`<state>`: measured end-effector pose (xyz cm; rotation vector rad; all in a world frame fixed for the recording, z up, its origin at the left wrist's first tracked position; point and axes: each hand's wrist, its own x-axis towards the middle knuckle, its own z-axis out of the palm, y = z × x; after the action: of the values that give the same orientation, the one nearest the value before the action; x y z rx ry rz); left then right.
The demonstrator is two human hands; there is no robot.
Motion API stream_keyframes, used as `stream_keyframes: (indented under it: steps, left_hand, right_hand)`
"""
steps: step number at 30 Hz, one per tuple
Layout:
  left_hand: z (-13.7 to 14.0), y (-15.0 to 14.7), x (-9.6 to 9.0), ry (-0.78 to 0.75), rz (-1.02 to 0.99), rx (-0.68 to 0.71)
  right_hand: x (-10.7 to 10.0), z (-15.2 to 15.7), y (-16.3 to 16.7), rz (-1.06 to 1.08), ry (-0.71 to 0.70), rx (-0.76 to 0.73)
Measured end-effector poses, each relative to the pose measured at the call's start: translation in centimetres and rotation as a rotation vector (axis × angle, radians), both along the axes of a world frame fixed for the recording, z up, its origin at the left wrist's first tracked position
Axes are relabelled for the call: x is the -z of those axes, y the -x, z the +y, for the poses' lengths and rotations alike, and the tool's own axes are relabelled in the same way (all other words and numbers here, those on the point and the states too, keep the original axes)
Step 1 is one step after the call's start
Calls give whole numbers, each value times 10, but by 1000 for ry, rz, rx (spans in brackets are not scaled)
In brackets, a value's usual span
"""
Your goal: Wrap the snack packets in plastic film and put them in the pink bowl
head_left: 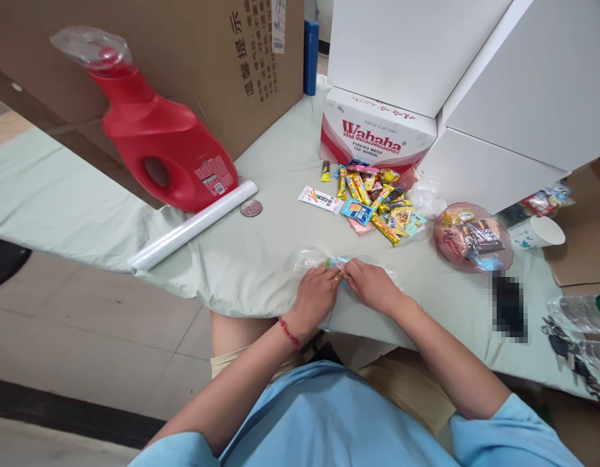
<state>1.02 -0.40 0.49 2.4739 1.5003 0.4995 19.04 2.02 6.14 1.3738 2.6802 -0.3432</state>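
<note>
On the cloth-covered table lies clear plastic wrap (308,261) around a small packet (336,261) with blue and green print. Both hands meet over this bundle. My left hand (319,288), with a red bracelet at the wrist, has its fingers closed on the near left side of it. My right hand (370,284) pinches the bundle from the right, thumb and fingers together. The fingers hide most of the packet, so its exact kind cannot be made out. Loose ends of the wrap spread out to both sides.
Beyond the hands lies a pile of wrapped snacks (372,194) before a Wahaha carton (377,133). At left are a red detergent bottle (168,139) and a roll of plastic film (195,224). To the right stand a pink bowl (443,250), a paper cup (538,232) and keys (565,347).
</note>
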Motion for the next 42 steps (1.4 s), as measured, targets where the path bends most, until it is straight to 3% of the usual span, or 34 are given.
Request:
stream_keyframes:
  steps: [6, 8, 10, 12, 14, 19, 24, 26, 28, 32, 37, 42]
  left_hand:
    - [10, 33, 10, 136, -467, -6]
    - [13, 46, 7, 185, -675, -194]
    - [18, 57, 3, 191, -813, -511]
    - [27, 64, -4, 165, -817, -794]
    - [36, 65, -11, 173, -721, -892]
    - [50, 49, -32, 350, -440, -760]
    - [40, 41, -45, 458, -89, -561]
    - [32, 46, -46, 525, -119, -499]
    - [22, 46, -46, 542, -295, -478]
    - [6, 19, -43, 530, -600, -398]
    - [2, -22, -38, 483, -518, -140]
    - [-10, -25, -25, 321, -274, 42]
  right_hand:
    - [34, -19, -3, 171, -63, 35]
    - [38, -25, -1, 191, -80, 33]
    - [39, -30, 2, 191, -89, 36]
    - [38, -35, 7, 172, -93, 52]
    - [35, -38, 10, 142, -90, 65]
    - [30, -46, 16, 91, -92, 64]
    - [28, -54, 17, 112, -74, 122]
    - [28, -56, 15, 148, -56, 142]
    - [28, -56, 13, 187, -35, 146]
    - [28, -53, 13, 194, -18, 144]
    - [17, -64, 6, 100, 9, 200]
    - [10, -84, -42, 315, 294, 315]
